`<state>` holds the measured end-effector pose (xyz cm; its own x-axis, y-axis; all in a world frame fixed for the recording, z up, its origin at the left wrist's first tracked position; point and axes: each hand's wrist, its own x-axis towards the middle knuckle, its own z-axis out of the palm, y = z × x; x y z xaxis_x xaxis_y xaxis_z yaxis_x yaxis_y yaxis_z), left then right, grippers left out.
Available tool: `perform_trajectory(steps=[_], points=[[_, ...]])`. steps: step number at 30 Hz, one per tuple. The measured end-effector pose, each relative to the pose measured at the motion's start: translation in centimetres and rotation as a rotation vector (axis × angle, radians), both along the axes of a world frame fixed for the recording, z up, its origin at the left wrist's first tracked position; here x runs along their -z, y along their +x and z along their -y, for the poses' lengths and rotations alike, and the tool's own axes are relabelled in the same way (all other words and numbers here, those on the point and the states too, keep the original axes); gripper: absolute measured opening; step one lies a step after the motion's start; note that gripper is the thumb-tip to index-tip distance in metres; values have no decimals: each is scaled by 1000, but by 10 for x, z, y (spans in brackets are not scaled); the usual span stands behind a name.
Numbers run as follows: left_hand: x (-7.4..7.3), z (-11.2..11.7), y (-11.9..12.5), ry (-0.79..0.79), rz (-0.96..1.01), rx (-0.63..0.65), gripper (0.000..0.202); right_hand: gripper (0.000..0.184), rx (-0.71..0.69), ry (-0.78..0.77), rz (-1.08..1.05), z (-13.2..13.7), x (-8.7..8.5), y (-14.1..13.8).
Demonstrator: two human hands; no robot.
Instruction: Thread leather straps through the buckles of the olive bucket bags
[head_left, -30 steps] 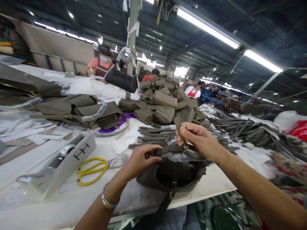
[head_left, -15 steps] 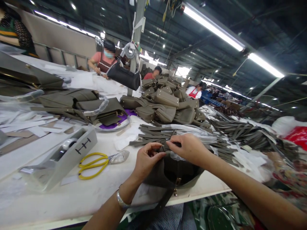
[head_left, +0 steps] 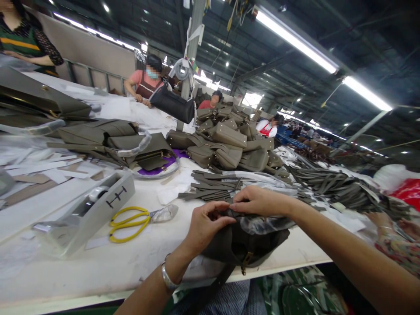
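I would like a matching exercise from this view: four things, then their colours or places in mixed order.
1. scissors
2. black bag
3. bracelet
4. open bag

A. silver-coloured
B. nearest to the left hand and right hand
C. hanging by the pole
D. partly yellow

Pairs: 1-D, 2-C, 3-A, 4-B

So both hands are right over the far edge of the bag [head_left: 216, 247], fingertips practically meeting. Left hand [head_left: 206, 225] comes in from the bag's left, thumb and index curled round into a tight pinch, thumb pointing at the other hand. Right hand [head_left: 259, 200] is arched over the bag, back of the hand up, fingers bunched. Left forearm [head_left: 147, 291] slants up from below the bag, right forearm [head_left: 341, 245] reaches in from its right. Sleeves aren't covering either one.
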<state>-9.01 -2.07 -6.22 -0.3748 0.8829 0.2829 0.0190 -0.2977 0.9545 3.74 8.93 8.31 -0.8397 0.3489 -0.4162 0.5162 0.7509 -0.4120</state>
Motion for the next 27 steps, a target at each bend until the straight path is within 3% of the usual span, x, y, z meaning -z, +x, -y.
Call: perform_trajectory(steps=[3,9,11,18,20,24,27], points=[[1,2,1,0,17,6,34,40,40,23,-12,1,8,-2],[0,-1,0,4,-18,-45,30,31,18,527,-4,19,17,-2],[-2,-2,1,7,-31,-35,30,27,38,620,11,22,18,-1],[0,-3,4,8,17,-63,27,33,-18,556,-62,24,29,-4],[0,-3,0,8,67,-22,28,34,-4,602,-95,26,27,-2],[-4,-3,-6,-10,283,85,29,39,-77,738,-194,29,21,6],[-8,-1,-3,-32,448,111,34,28,-119,727,-170,28,20,9]])
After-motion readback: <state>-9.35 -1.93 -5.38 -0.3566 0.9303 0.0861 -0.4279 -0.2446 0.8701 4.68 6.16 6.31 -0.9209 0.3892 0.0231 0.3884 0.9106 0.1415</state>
